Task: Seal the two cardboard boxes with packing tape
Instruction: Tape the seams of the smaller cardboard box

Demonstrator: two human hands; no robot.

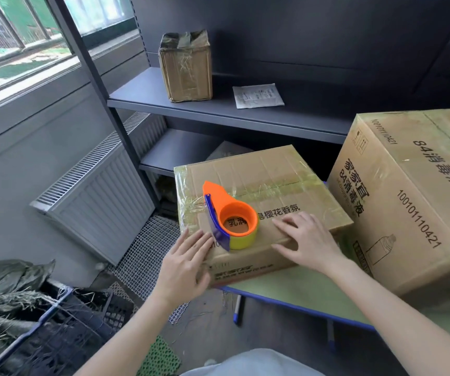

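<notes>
Matt cardboard box (272, 183) under glossy tape; smooth plastic dispenser (229, 213).

Dark grey metal shelving unit (218, 107) against a dark panelled wall (313, 31); window (15, 36) upper left, admitting daylight; white panel radiator (96, 202) beneath it on a grey wall; white mesh floor grating (148, 256); green perforated mat (161, 359); bench (299, 289), green top with blue edging and legs
</notes>
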